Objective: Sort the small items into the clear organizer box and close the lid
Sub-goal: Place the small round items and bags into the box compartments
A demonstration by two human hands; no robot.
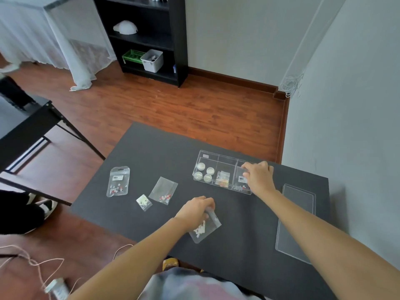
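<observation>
The clear organizer box (217, 158) stands open on the dark table (155, 152), with three compartments. Several small round jars (204, 171) fill its left compartment and a small packet (223, 177) lies in the middle one. My right hand (258, 175) is over the right compartment, fingers closed on a clear bag (242, 179) set inside it. My left hand (195, 211) pinches another clear bag of beads (206, 229) low over the table's front. Three more clear bags lie to the left: a tall one (118, 181), a flat one (163, 190) and a tiny one (144, 202). The clear lid (296, 221) lies flat at the right.
A grey wall runs close along the table's right side. A black desk (23, 126) stands at the left, with another person's leg and shoe (26, 211) below it. A black shelf (149, 37) holding bins is across the wooden floor. Cables (39, 263) lie on the floor.
</observation>
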